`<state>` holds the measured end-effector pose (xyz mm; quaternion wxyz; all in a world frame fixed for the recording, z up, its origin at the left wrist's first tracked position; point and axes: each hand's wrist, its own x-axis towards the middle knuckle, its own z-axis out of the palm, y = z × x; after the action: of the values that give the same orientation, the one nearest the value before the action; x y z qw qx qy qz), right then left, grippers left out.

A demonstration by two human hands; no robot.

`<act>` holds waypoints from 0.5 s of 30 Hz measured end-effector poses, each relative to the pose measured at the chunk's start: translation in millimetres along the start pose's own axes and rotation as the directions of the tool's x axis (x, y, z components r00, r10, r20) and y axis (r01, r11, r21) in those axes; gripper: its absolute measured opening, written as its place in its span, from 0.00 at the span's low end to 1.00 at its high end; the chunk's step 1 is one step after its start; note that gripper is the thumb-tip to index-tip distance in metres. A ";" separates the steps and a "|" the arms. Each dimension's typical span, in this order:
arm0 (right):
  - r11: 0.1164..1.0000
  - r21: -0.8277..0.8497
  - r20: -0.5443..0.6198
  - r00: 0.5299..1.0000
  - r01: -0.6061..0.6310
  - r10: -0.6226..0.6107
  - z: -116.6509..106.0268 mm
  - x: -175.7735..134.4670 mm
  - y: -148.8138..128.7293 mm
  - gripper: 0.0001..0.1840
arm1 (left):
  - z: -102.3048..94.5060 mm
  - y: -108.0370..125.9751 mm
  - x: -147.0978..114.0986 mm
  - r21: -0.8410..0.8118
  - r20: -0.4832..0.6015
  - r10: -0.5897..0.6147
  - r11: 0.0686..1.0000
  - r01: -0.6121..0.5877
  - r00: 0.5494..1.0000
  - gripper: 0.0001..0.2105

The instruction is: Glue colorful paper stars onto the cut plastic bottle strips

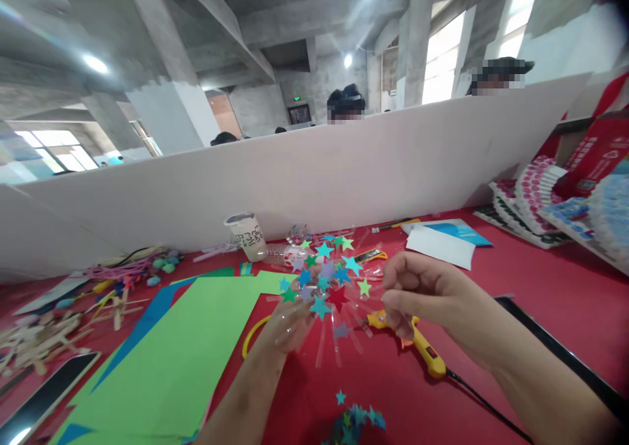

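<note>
My left hand (pixel 289 320) is wrapped around a clear plastic piece cut into thin strips (pixel 322 347), which fan outward. Many small paper stars (pixel 324 281) in blue, green, purple and red sit on the strips and partly hide my fingers. To the right, my right hand (pixel 417 294) is raised with fingers curled and thumb close to the fingertips; anything pinched there is too small to make out. Just below it lies a yellow glue gun (pixel 428 353) with a black cord. A pile of loose stars (pixel 351 425) is at the bottom edge.
Green paper sheets (pixel 177 340) cover the left, near craft sticks (pixel 46 343) and a phone (pixel 46 392). A paper cup (pixel 248 235), clear bottle (pixel 280 253) and utility knife (pixel 371 256) lie behind. A white partition (pixel 344 176) borders the red table; folded paper pieces (pixel 535 196) stand right.
</note>
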<state>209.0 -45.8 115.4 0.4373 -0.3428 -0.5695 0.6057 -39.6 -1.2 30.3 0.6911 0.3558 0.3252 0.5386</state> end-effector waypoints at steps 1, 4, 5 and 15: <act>1.000 -0.016 -0.009 1.000 0.014 -0.014 0.2 -0.8 -1.3 0.06 | -2.1 -1.4 3.3 0.002 0.006 0.003 1.000 -0.003 1.000 0.09; 0.992 -0.075 -0.062 0.993 0.099 -0.104 -0.7 -4.3 -6.3 0.07 | -3.2 -5.6 15.6 -0.007 0.036 0.008 1.000 -0.008 0.999 0.07; 0.986 -0.109 -0.083 0.988 0.123 -0.132 -1.4 -5.8 -7.8 0.06 | -2.6 -6.7 18.7 -0.013 0.048 0.010 1.000 -0.009 0.999 0.06; 0.689 -0.698 -0.033 0.953 0.194 -0.302 5.1 -12.9 -2.8 0.06 | 3.0 -5.5 10.3 -0.070 0.093 0.042 0.997 -0.035 0.995 0.16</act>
<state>209.6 -59.7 117.8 0.3970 -0.4428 -0.7607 0.2602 -32.1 7.5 26.6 0.7069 0.3632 0.2669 0.5451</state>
